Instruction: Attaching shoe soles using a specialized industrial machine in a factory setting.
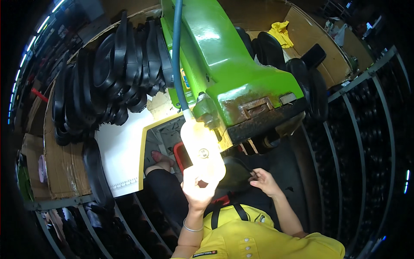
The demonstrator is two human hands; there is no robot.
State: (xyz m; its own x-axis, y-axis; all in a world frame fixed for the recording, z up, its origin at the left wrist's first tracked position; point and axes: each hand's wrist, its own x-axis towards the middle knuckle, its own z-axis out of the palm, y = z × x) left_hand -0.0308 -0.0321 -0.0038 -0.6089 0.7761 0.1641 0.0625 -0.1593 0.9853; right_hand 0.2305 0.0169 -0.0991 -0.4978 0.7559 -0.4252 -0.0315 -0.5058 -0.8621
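Observation:
My left hand (197,190) is raised and grips the lower end of a bright, pale lamp-like fitting (202,149) that hangs on a blue hose (177,56) beside the green machine (233,64). My right hand (265,182) rests lower right, fingers on the edge of a black shoe sole (235,172) lying under the machine's rusty front plate (258,108). The sole's far side is hidden behind the fitting and my left hand.
Rows of black soles (112,73) stand stacked on the cardboard-covered bench (64,164) at left; more black soles (302,73) and a yellow cloth (280,32) lie at right. A metal rack (362,142) with dark soles runs along the right. A red part (179,155) sits below the machine.

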